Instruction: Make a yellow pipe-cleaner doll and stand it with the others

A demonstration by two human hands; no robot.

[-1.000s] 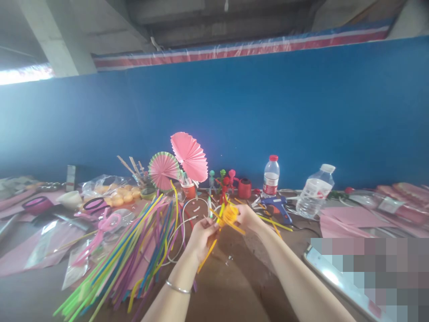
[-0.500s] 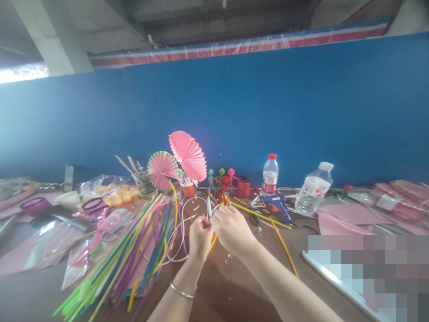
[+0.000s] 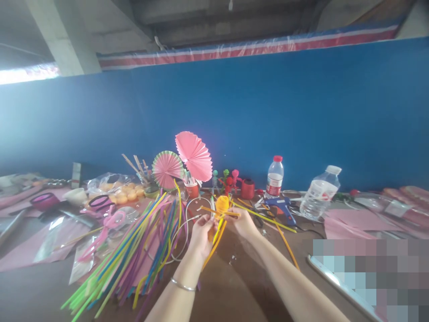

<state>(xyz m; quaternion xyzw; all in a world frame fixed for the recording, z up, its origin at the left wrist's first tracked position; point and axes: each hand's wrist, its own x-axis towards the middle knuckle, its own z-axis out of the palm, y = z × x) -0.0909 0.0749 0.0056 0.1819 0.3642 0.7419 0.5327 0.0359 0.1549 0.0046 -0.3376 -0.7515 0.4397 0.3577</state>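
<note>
Over a cluttered table point(image 3: 234, 286) by a blue wall point(image 3: 301, 112), hands point(image 3: 200, 230) point(image 3: 244, 222) grip a yellow figure point(image 3: 221, 205).

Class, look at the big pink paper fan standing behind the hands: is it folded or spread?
Spread: the pink paper fan opens into a full circle of pleats.

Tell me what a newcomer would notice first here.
The bright blue wall fills the background, with two pink paper fans standing before it. At centre, the left hand and right hand pinch a yellow pipe-cleaner figure, and a sprawl of coloured pipe cleaners lies just to their left.
</note>
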